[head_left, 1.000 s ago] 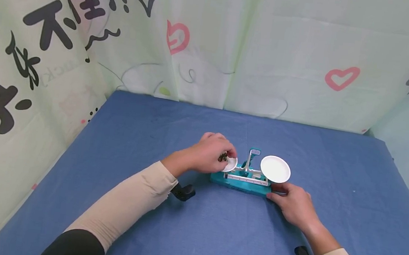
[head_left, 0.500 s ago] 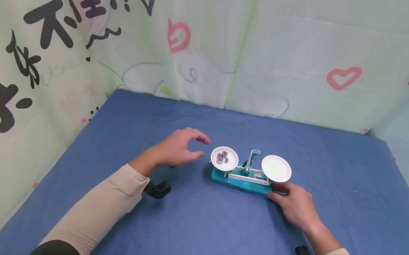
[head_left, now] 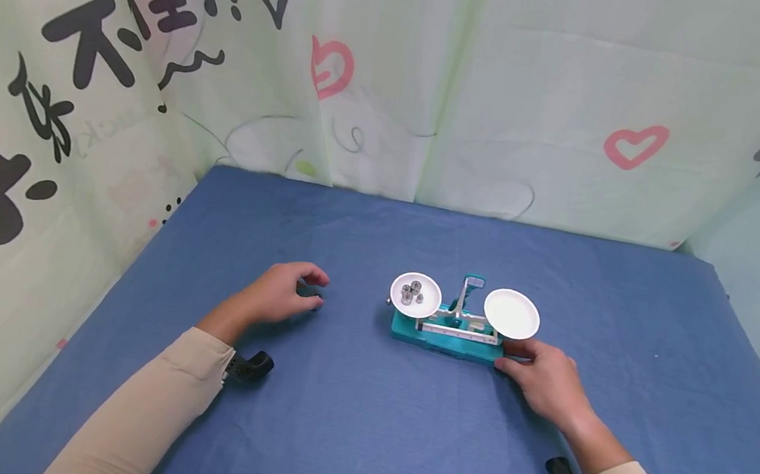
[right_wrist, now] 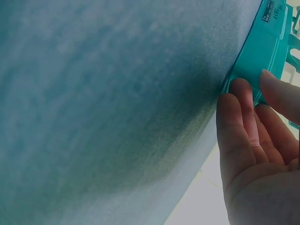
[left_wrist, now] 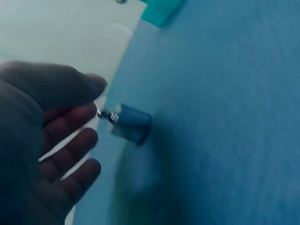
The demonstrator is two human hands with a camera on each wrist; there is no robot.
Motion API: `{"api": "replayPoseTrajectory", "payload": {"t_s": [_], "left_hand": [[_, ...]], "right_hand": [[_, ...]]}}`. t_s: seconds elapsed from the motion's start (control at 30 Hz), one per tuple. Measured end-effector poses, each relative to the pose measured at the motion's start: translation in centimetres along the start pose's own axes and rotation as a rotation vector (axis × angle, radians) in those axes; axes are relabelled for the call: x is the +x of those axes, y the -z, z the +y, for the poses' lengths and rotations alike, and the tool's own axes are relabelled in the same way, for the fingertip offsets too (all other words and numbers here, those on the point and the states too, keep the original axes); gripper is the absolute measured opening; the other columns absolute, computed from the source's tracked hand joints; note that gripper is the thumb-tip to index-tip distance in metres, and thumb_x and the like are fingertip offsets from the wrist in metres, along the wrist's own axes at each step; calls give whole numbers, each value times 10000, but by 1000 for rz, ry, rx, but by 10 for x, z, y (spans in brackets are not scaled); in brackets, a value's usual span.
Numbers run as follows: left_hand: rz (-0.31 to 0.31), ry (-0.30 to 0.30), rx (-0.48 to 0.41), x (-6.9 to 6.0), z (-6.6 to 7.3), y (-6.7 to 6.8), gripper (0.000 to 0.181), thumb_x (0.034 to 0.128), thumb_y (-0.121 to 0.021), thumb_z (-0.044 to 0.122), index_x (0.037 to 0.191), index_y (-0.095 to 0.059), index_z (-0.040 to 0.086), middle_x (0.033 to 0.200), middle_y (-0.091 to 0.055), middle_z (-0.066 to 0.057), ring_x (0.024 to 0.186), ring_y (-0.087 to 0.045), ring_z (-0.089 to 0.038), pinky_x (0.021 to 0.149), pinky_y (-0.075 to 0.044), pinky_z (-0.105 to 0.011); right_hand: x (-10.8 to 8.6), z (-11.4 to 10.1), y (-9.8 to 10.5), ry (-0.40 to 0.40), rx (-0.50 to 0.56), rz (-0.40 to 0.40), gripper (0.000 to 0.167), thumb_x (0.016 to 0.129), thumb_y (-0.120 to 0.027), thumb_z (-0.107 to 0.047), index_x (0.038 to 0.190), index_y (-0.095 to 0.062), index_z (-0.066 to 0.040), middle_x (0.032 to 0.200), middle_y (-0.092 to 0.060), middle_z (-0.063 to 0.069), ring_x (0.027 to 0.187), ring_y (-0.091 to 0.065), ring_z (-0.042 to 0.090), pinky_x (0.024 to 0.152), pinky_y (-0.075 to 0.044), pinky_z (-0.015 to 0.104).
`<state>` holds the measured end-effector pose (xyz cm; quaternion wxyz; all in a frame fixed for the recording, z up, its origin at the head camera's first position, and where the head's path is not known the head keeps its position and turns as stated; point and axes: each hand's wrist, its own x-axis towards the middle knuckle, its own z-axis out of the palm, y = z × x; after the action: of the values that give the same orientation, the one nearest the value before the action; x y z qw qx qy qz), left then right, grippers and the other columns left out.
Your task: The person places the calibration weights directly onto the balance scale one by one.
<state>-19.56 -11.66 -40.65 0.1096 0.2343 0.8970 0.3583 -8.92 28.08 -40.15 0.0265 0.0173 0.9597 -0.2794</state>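
Note:
A teal balance scale (head_left: 447,343) with two white pans stands on the blue cloth in the head view. Several small metal weights (head_left: 409,295) sit on its left pan; the right pan (head_left: 512,315) is bare. My right hand (head_left: 548,379) grips the right end of the base, thumb and fingers on it in the right wrist view. Left of the scale, my left hand (head_left: 282,291) hovers with fingers loosely bent and apart. Just past its fingertips, the left wrist view shows a small blue cylinder (left_wrist: 133,124) with a shiny metal piece at its end; contact cannot be told.
Blue cloth (head_left: 347,432) covers the table. A pale printed curtain (head_left: 502,111) hangs behind it and along the left and right sides. Black wrist devices (head_left: 250,367) are worn on both arms.
My left hand let go of the metal weights on the left pan and moved left and toward me, away from the scale. My right hand stays at the base.

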Motion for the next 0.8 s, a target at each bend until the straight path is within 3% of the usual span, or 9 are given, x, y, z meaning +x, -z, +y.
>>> {"api": "replayPoseTrajectory", "payload": {"t_s": [0.27, 0.5, 0.8], "left_hand": [[24, 12, 74, -2, -11, -8, 202, 915, -734, 143, 1088, -687, 49, 1064, -682, -61, 1037, -625, -257, 931, -476, -444], [-9, 22, 127, 1, -8, -11, 154, 913, -731, 119, 1051, -689, 66, 980, -668, -32, 927, -619, -207, 857, -496, -423], [-4, 0, 131, 0, 2, -12, 149, 916, -736, 140, 1053, -710, 88, 990, -685, -1, 946, -638, -189, 866, -501, -414]], "right_hand": [[0, 0, 1, 0, -2, -1, 350, 911, -715, -167, 1171, -680, 63, 1134, -691, 228, 973, -683, 364, 851, -489, 545], [0, 1, 2, -10, 1, -12, 362, 918, -712, -177, 1180, -672, 69, 1146, -684, 235, 987, -678, 372, 852, -489, 552], [-1, -1, 2, -10, 9, -23, 352, 919, -707, -175, 1181, -677, 58, 1149, -688, 222, 995, -680, 360, 867, -485, 547]]}}
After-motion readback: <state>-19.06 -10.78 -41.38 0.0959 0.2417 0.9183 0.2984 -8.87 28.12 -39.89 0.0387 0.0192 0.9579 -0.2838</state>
